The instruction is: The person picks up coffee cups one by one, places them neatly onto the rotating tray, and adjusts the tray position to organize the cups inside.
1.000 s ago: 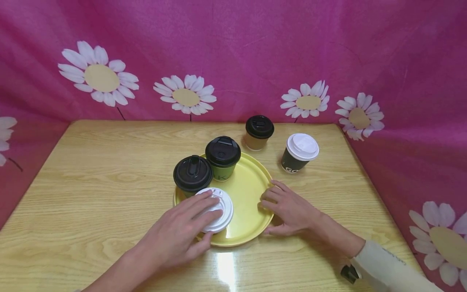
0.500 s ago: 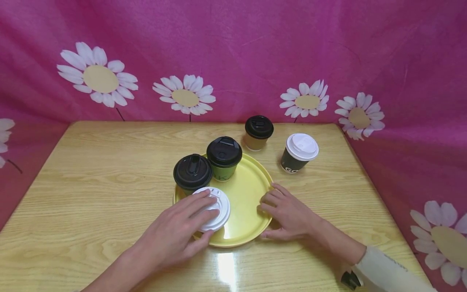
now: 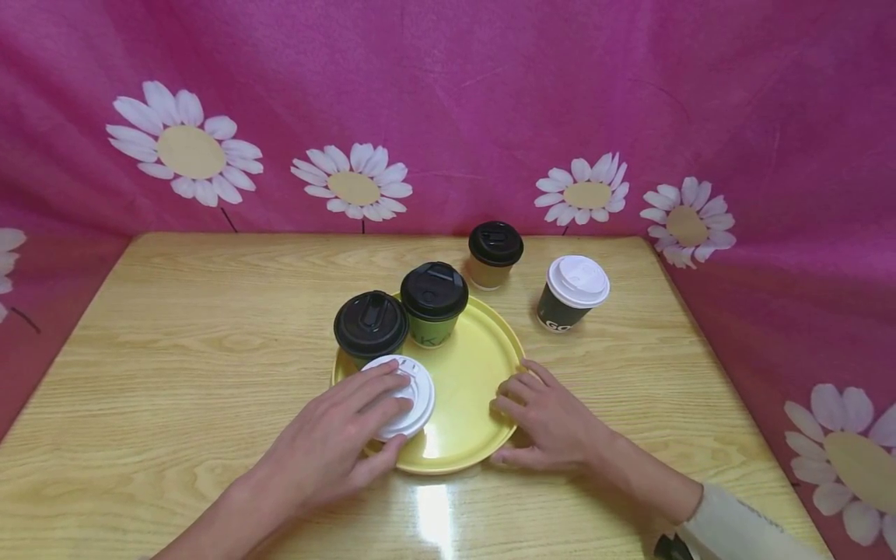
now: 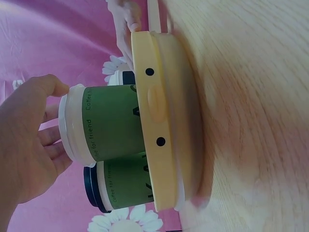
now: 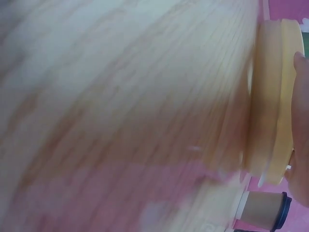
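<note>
A round yellow tray [image 3: 465,420] bears several lidded paper coffee cups on its left side. My left hand [image 3: 329,439] holds the white-lidded green coffee cup [image 3: 420,397] from above by its lid, thumb and fingers on opposite sides in the left wrist view. Behind that cup stand two black-lidded cups, one at the left [image 3: 371,323] and one at the back [image 3: 434,299] with a green body. My right hand [image 3: 553,424] grips the tray's right rim, fingers over the inside and thumb outside. My left hand partly hides the white lid.
Beyond the tray, on the wooden table [image 3: 210,350], stand a brown cup with a black lid [image 3: 493,257] and a dark cup with a white lid [image 3: 570,295]. A pink flowered cloth [image 3: 455,101] hangs behind and beside the table.
The tray has turned a little clockwise with its cups. The white-lidded cup and my left hand shifted left, the back cup moved right, and my right hand came slightly nearer along the rim side.
</note>
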`<state>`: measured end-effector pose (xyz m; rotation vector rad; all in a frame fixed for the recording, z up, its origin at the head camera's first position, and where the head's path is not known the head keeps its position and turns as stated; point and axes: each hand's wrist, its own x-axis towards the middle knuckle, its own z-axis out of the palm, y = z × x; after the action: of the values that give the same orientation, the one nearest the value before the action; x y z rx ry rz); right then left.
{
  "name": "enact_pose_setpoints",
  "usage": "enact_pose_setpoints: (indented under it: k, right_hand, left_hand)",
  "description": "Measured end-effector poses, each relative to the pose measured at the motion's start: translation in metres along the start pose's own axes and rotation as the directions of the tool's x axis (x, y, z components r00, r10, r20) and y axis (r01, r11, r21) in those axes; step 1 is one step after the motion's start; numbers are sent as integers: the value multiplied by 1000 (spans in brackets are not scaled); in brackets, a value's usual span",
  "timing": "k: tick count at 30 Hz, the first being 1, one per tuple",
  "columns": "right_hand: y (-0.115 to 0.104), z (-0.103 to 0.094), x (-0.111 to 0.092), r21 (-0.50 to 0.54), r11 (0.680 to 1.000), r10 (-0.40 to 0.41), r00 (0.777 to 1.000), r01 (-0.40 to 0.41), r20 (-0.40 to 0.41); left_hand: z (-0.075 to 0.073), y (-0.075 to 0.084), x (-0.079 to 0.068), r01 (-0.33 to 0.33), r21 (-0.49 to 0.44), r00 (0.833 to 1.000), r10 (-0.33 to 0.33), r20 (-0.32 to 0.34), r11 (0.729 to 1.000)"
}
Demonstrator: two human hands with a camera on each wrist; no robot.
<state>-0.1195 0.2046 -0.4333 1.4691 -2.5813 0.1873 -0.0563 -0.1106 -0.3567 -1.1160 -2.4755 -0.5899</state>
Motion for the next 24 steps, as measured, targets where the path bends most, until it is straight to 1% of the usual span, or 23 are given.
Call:
enact_pose_setpoints:
  k: [4, 13, 20, 24]
  right_hand:
    - [-6, -1, 0, -1, 1000, 30, 1000, -30, 7]
    - [-16, 0, 0, -8, 998, 69, 998, -69, -12]
    - [-23, -1, 1, -30, 995, 95, 995, -95, -8]
    - [-27, -1, 0, -26, 993, 114, 993, -114, -6]
  left_hand:
    - [0, -1, 0, 3, 4, 1000, -3, -3, 1000]
    - [0, -4, 1, 8, 11, 1000, -8, 8, 1000]
    - [0, -8, 1, -7, 2, 1000, 7, -21, 1000]
    - [0, -8, 2, -2, 2, 1000, 2, -24, 1000]
